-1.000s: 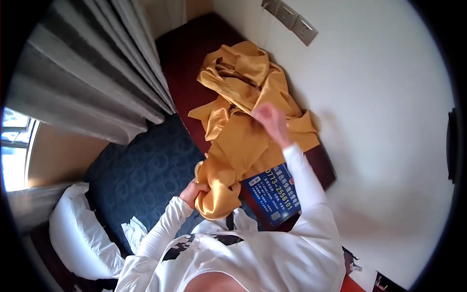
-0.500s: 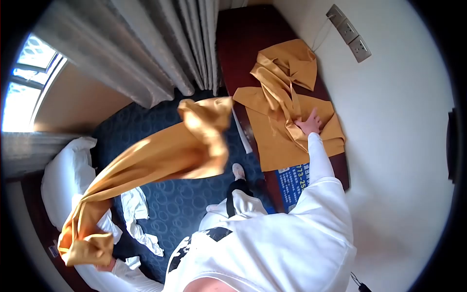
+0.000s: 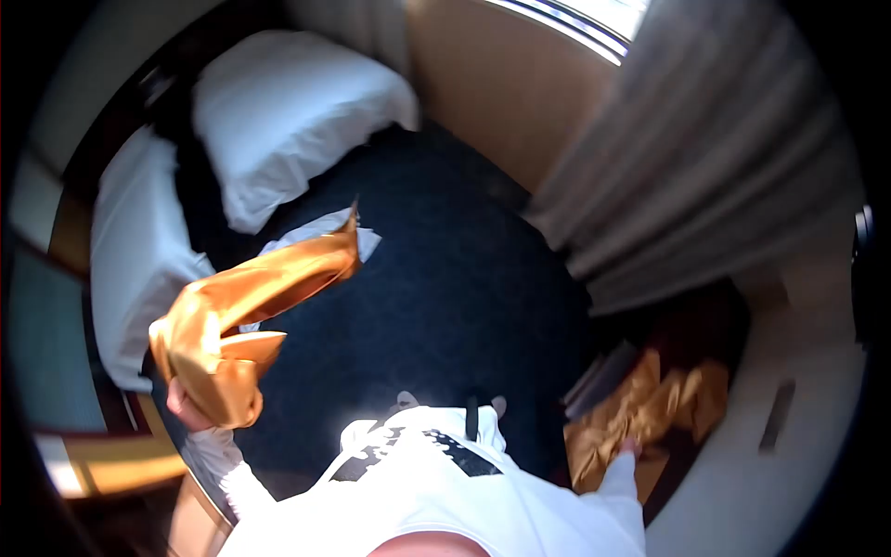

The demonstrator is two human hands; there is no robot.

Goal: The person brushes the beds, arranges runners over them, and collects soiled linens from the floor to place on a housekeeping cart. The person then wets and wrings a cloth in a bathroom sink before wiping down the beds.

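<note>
My left hand (image 3: 186, 406), at the lower left, is closed on an orange-gold satin cloth (image 3: 218, 325) that swings out above the carpet, its loose end pointing up and right. At the lower right, my right hand (image 3: 631, 447) touches or lies right beside a second heap of orange-gold cloth (image 3: 608, 429) on the dark red table (image 3: 677, 464). The fingers of my right hand are small and blurred, so their grip cannot be made out.
Two white pillows, one upper left (image 3: 297, 111) and one at the left edge (image 3: 139, 260), lie near a dark frame. A white cloth (image 3: 368, 243) lies on the dark blue carpet (image 3: 445, 278). Grey curtains (image 3: 705, 148) hang at the right, beside a window (image 3: 594, 23).
The view has turned left towards the pillows. My left hand has carried one cloth away from the table and off to the left, while my right hand stays by the other cloth.
</note>
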